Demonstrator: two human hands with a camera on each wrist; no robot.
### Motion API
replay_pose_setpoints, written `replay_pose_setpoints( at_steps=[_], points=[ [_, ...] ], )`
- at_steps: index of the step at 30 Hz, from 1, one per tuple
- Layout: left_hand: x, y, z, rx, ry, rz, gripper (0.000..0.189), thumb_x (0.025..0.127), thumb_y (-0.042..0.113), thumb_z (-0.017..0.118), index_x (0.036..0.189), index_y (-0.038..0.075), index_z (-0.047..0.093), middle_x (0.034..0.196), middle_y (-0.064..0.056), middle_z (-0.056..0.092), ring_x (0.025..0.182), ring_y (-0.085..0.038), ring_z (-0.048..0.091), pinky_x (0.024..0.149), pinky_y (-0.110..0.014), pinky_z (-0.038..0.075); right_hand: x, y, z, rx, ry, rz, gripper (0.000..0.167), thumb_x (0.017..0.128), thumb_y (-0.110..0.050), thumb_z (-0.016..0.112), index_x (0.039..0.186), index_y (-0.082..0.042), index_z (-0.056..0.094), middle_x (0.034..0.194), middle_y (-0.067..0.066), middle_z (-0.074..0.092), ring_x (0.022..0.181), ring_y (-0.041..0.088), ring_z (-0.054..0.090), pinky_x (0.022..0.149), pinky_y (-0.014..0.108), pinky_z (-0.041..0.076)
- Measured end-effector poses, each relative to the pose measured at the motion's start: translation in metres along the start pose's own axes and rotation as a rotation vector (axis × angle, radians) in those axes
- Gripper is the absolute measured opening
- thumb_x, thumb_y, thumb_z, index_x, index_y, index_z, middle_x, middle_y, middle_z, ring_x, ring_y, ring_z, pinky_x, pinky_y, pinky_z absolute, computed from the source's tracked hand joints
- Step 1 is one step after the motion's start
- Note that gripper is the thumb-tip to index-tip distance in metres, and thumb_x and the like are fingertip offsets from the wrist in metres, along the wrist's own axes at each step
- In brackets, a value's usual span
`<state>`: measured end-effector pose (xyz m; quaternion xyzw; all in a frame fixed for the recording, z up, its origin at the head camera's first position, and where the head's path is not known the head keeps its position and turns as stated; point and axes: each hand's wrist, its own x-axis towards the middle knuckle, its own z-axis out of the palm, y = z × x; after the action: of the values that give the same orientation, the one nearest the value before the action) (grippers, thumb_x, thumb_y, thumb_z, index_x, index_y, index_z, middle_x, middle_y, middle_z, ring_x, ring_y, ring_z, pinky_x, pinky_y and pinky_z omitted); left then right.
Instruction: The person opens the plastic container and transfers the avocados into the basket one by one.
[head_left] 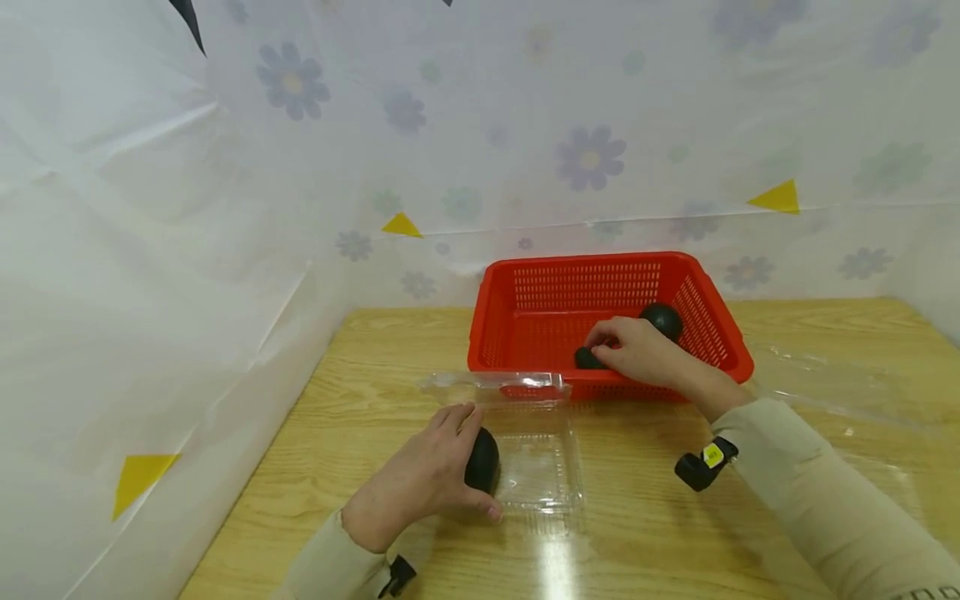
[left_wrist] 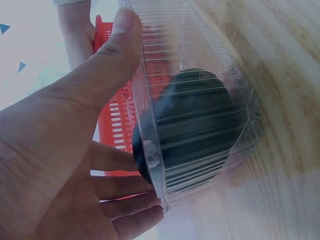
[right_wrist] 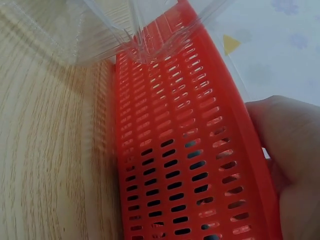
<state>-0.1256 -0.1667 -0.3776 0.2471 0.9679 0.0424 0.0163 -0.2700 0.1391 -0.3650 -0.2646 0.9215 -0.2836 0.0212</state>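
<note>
My left hand lies over the left end of a clear plastic box on the table. Inside that end sits a dark green avocado. In the left wrist view, the thumb rests along the box rim, and the fairly straight fingers reach past the rim beside the avocado. My right hand reaches over the near wall of a red basket, its fingers and thumb pinching a dark avocado. A second dark avocado lies behind that hand. The basket wall hides most of the fingers in the right wrist view.
The box's raised clear lid stands close to the basket's near wall. More clear plastic lies at the right on the wooden table. A flowered sheet hangs behind, and a white sheet borders the left.
</note>
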Motion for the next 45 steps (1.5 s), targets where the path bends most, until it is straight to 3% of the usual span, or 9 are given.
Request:
replay_pose_setpoints(
  at_steps=[4, 9, 18, 25, 29, 33, 37, 40, 45],
  points=[
    [-0.001, 0.001, 0.001, 0.013, -0.005, 0.003, 0.121, 0.063, 0.073, 0.076, 0.149, -0.001, 0.037, 0.149, -0.021, 0.044, 0.136, -0.036, 0.044, 0.104, -0.042, 0.051, -0.006, -0.003, 0.0, 0.023, 0.081, -0.024, 0.02, 0.098, -0.01, 0.057, 0.114, -0.006, 0.067, 0.113, 0.012, 0.068, 0.105, 0.028, 0.061, 0.092, 0.05, 0.052],
    [-0.001, 0.002, 0.002, 0.01, -0.009, -0.003, 0.122, 0.062, 0.074, 0.076, 0.15, 0.001, 0.036, 0.149, -0.02, 0.043, 0.136, -0.035, 0.044, 0.104, -0.042, 0.051, -0.016, -0.014, -0.005, 0.049, 0.145, -0.088, 0.019, 0.097, -0.007, 0.057, 0.114, -0.006, 0.066, 0.115, 0.011, 0.066, 0.104, 0.026, 0.06, 0.092, 0.051, 0.053],
    [-0.001, -0.001, 0.0, -0.002, -0.012, -0.009, 0.121, 0.062, 0.074, 0.076, 0.149, 0.0, 0.037, 0.15, -0.02, 0.044, 0.137, -0.034, 0.044, 0.108, -0.043, 0.047, -0.044, -0.048, -0.013, 0.051, 0.219, -0.359, 0.021, 0.092, 0.001, 0.063, 0.105, -0.015, 0.066, 0.104, -0.005, 0.067, 0.09, 0.007, 0.059, 0.078, 0.026, 0.056],
    [-0.001, -0.001, 0.0, 0.006, -0.005, -0.002, 0.122, 0.062, 0.076, 0.075, 0.149, -0.001, 0.038, 0.149, -0.019, 0.044, 0.137, -0.033, 0.045, 0.107, -0.042, 0.048, -0.063, -0.067, -0.013, 0.091, 0.192, -0.498, 0.028, 0.089, 0.005, 0.066, 0.104, -0.019, 0.065, 0.102, -0.008, 0.066, 0.089, 0.003, 0.06, 0.078, 0.021, 0.056],
    [-0.001, -0.001, 0.0, -0.006, -0.016, -0.01, 0.121, 0.062, 0.075, 0.075, 0.149, 0.0, 0.038, 0.15, -0.019, 0.043, 0.137, -0.033, 0.044, 0.107, -0.043, 0.048, -0.072, -0.077, -0.012, 0.126, 0.154, -0.532, 0.031, 0.09, 0.002, 0.067, 0.105, -0.024, 0.066, 0.101, -0.013, 0.064, 0.086, 0.002, 0.058, 0.073, 0.019, 0.054],
    [-0.001, -0.001, 0.0, -0.008, -0.019, -0.012, 0.12, 0.063, 0.075, 0.076, 0.149, -0.001, 0.038, 0.15, -0.018, 0.044, 0.138, -0.032, 0.044, 0.109, -0.042, 0.047, -0.078, -0.084, -0.008, 0.12, 0.147, -0.59, 0.028, 0.09, 0.0, 0.067, 0.107, -0.023, 0.066, 0.105, -0.009, 0.061, 0.081, 0.001, 0.055, 0.065, 0.015, 0.051],
    [0.001, 0.0, 0.0, -0.002, -0.032, -0.016, 0.121, 0.063, 0.075, 0.075, 0.15, 0.0, 0.037, 0.15, -0.018, 0.043, 0.138, -0.033, 0.043, 0.109, -0.043, 0.047, -0.084, -0.09, -0.006, 0.072, 0.205, -0.613, 0.01, 0.1, -0.021, 0.059, 0.107, -0.02, 0.065, 0.113, -0.005, 0.056, 0.087, 0.001, 0.054, 0.068, 0.011, 0.05],
    [0.001, 0.0, 0.0, 0.001, -0.035, -0.019, 0.121, 0.063, 0.075, 0.075, 0.15, 0.0, 0.037, 0.151, -0.018, 0.042, 0.138, -0.033, 0.043, 0.108, -0.043, 0.047, -0.087, -0.094, -0.006, 0.065, 0.24, -0.626, 0.023, 0.102, -0.033, 0.047, 0.108, -0.019, 0.065, 0.112, -0.005, 0.053, 0.088, 0.001, 0.052, 0.069, 0.009, 0.048],
    [0.0, 0.0, 0.0, 0.004, -0.032, -0.026, 0.121, 0.063, 0.076, 0.075, 0.149, 0.0, 0.037, 0.15, -0.018, 0.043, 0.137, -0.033, 0.044, 0.108, -0.043, 0.047, -0.088, -0.1, 0.002, 0.081, 0.209, -0.693, 0.02, 0.104, -0.029, 0.047, 0.108, -0.02, 0.065, 0.106, -0.007, 0.055, 0.084, -0.001, 0.05, 0.07, 0.008, 0.046]
  ],
)
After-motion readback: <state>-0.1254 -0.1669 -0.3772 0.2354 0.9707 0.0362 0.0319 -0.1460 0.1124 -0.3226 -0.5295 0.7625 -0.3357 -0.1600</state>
